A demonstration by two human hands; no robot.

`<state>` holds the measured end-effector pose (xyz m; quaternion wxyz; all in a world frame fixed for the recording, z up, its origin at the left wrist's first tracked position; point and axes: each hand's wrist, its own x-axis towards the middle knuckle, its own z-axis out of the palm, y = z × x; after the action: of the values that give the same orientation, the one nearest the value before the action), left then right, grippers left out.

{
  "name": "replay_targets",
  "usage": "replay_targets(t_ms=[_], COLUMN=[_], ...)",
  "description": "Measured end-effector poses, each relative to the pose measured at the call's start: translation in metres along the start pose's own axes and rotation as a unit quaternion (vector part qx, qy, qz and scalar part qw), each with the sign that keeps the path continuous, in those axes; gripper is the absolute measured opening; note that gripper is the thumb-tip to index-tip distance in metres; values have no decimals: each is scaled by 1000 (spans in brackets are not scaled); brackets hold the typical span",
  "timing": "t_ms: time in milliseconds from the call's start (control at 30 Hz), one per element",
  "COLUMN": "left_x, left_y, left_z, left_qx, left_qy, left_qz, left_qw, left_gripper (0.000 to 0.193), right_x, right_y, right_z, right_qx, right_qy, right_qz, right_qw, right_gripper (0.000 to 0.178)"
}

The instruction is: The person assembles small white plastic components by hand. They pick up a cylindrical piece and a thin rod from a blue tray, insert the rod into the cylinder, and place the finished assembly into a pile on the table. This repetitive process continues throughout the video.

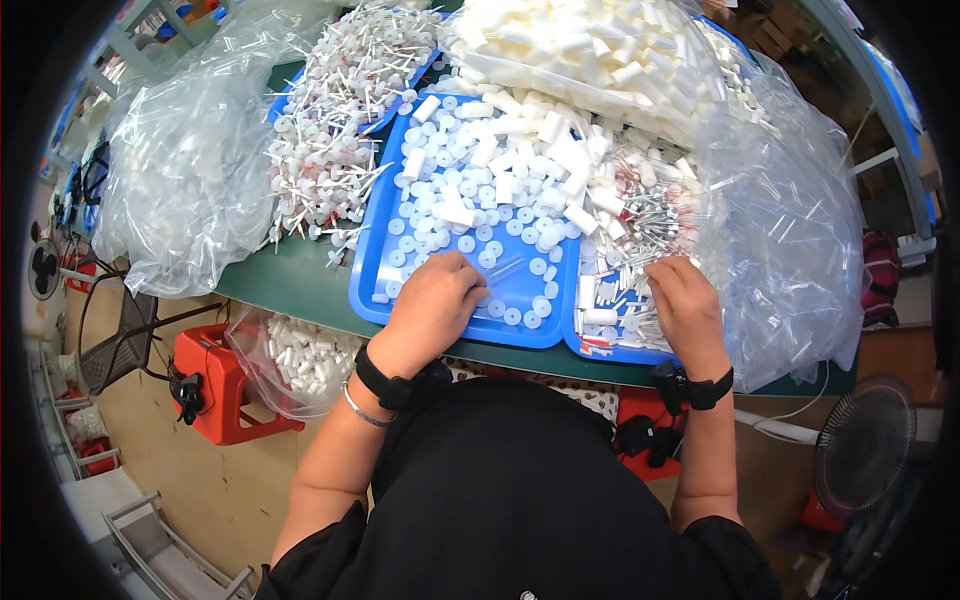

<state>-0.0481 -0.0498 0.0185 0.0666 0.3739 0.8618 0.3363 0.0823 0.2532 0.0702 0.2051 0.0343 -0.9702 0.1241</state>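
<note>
My left hand [437, 304] is over the near part of a blue tray [366, 262], its fingers drawn together. Right beside those fingertips is a clear, narrow strip or tube [506, 271]; whether they grip it I cannot tell. Translucent round discs [487, 233] with centre holes and white cylinders [457, 213] lie in this tray. My right hand [690, 310] is at a second blue tray [640, 354], fingers bent and close together at the edge of a heap of thin metal-and-white pins [655, 225]. What sits between its fingertips is too small to make out.
Many white cylinders fill a clear bag [590, 50] at the back. Discs with stems [325, 150] are heaped at back left. Crumpled clear bags [185, 185] flank both sides. Below the green table [285, 280] are a red stool [215, 385] and, at right, a fan [866, 445].
</note>
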Motion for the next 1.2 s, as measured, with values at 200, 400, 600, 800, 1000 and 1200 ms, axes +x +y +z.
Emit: replay_targets(t_ms=[200, 400, 600, 800, 1000, 1200], left_x=[0, 5, 2, 2, -1, -2], left_y=[13, 36, 42, 55, 50, 50], left_z=[-10, 3, 35, 38, 46, 48], left_qx=[35, -647, -833, -849, -869, -850], left_qy=[-32, -56, -101, -106, -114, -113], left_qz=[21, -199, -238, -274, -262, -269], left_qw=[999, 734, 489, 439, 404, 439], left_gripper=[10, 23, 24, 28, 30, 36], right_x=[-10, -3, -1, -4, -5, -6], right_y=[-8, -37, -58, -66, -66, -67], right_z=[6, 1, 6, 14, 16, 19], right_qx=[348, 557, 599, 588, 546, 535], right_qy=[46, 22, 24, 3, -6, 16], right_qz=[246, 254, 239, 251, 252, 248], right_qw=[903, 791, 764, 769, 799, 808], right_gripper=[11, 14, 13, 13, 13, 14])
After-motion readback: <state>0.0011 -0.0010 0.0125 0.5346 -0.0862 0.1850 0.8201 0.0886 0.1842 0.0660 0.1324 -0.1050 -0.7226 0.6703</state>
